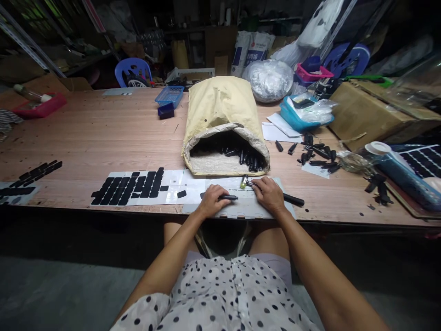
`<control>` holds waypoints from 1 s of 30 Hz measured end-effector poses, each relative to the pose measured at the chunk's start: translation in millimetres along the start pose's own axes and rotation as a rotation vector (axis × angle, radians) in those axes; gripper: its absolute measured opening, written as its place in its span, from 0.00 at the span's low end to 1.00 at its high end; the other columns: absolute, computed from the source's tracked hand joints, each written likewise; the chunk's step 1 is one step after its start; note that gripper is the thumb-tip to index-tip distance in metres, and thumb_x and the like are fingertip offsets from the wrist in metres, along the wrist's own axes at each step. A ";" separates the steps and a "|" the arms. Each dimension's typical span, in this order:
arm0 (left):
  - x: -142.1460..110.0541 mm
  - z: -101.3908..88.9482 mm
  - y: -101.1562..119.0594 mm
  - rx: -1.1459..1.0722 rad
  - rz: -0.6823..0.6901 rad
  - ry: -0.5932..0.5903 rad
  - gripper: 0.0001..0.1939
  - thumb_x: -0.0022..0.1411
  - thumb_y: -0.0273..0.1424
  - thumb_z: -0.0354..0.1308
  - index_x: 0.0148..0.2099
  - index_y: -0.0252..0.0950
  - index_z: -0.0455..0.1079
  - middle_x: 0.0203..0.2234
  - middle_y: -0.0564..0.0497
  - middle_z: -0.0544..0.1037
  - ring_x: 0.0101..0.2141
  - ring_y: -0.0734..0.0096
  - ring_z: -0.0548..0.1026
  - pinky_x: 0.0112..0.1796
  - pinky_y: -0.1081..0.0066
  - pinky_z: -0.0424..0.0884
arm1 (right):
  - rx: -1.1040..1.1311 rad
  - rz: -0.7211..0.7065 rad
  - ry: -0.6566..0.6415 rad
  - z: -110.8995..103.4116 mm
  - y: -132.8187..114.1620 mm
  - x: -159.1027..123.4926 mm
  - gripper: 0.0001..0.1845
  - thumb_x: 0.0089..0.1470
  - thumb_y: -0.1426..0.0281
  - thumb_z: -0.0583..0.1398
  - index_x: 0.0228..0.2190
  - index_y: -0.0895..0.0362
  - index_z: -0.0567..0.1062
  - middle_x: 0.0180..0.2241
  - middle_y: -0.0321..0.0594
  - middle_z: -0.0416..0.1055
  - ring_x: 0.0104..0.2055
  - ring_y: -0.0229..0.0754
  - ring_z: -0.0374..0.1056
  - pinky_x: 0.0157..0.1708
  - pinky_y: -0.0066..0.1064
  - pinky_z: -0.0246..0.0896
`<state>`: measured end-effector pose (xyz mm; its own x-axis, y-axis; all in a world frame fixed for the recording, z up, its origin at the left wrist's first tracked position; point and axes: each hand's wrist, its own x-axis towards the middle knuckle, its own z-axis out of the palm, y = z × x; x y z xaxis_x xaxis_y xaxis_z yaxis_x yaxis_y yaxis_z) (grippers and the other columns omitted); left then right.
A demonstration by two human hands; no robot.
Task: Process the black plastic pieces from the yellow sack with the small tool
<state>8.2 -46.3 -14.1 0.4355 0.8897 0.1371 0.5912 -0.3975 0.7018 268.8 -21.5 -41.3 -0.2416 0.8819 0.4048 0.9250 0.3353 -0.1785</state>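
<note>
My left hand [212,201] is closed on a slim black plastic piece [228,197], which points right from the fingers. In my right hand [270,194] is a black-handled tool [294,199]. Its short head, silver and yellowish, sticks out past the fingertips; I cannot make out its exact kind. Both hands rest over a pale sheet [253,209] at the table's front edge. Just behind them lies a yellow woven sack [222,101], its mouth facing me, with many glossy black pieces [251,161] inside.
Left of my hands, rows of black rounded patches [119,188] lie on white backing sheets. Loose black pieces [319,154] are scattered at the right, near a blue basket [291,115] and a cardboard box [375,115]. A blue tray [169,95] stands at the back.
</note>
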 end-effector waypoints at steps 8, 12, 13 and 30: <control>-93.7 59.1 24.5 -0.242 -0.057 -0.382 0.12 0.62 0.36 0.59 0.46 0.40 0.78 0.38 0.49 0.82 0.37 0.66 0.78 0.41 0.70 0.72 | -0.018 0.000 0.007 1.3 -2.4 -1.1 0.15 0.62 0.65 0.53 0.40 0.52 0.80 0.34 0.43 0.69 0.37 0.45 0.61 0.38 0.34 0.54; -102.1 89.3 -2.6 -0.069 -0.550 -0.445 0.15 0.58 0.33 0.59 0.48 0.41 0.78 0.40 0.49 0.83 0.43 0.60 0.79 0.44 0.68 0.72 | -0.026 0.002 0.012 1.9 -2.8 -0.8 0.15 0.62 0.66 0.53 0.40 0.52 0.80 0.34 0.44 0.69 0.38 0.45 0.61 0.38 0.34 0.54; -100.6 93.7 -10.1 -0.027 -0.665 -0.445 0.17 0.58 0.33 0.59 0.50 0.42 0.77 0.41 0.49 0.83 0.45 0.58 0.79 0.45 0.67 0.72 | -0.027 0.000 0.013 1.9 -2.8 -0.7 0.15 0.62 0.66 0.53 0.40 0.52 0.80 0.34 0.43 0.69 0.38 0.45 0.61 0.38 0.34 0.54; -50.6 28.4 18.1 -0.461 -0.321 -0.855 0.13 0.58 0.36 0.63 0.44 0.37 0.78 0.25 0.54 0.78 0.27 0.72 0.74 0.32 0.73 0.70 | -0.063 0.003 -0.015 -1.1 -7.2 -2.0 0.14 0.62 0.66 0.53 0.42 0.52 0.79 0.35 0.43 0.69 0.39 0.45 0.61 0.38 0.33 0.52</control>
<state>16.1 -104.9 -28.2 0.7476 0.4093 -0.5230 0.5254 0.1171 0.8428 262.9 -26.1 -39.9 -0.2429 0.8878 0.3908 0.9422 0.3118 -0.1226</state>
